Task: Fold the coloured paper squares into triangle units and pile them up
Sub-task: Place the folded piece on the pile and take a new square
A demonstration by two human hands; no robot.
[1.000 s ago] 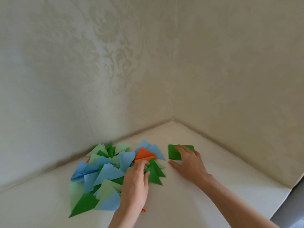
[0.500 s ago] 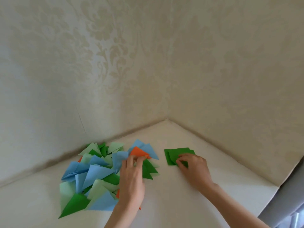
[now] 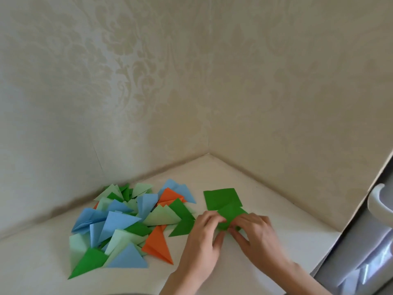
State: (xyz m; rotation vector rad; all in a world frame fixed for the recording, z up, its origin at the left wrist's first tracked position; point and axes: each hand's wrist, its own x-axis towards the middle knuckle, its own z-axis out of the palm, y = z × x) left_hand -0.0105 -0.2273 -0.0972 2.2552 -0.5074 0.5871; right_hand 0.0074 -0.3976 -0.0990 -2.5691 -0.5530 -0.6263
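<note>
Your left hand [image 3: 204,237] and right hand [image 3: 254,233] both pinched one green paper square [image 3: 230,212]; the pile of triangle units [image 3: 127,222] lay left of them.

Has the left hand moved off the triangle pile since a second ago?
Yes. The left hand has moved right, off the pile of folded triangles, to the green sheet beside the right hand.

Walls: cream damask wallpaper [image 3: 131,86] meeting in a corner at 12 o'clock.
Surface: white tabletop [image 3: 265,201] catching soft light.
Edge: white handle [image 3: 377,201] showing at 3 o'clock.
</note>
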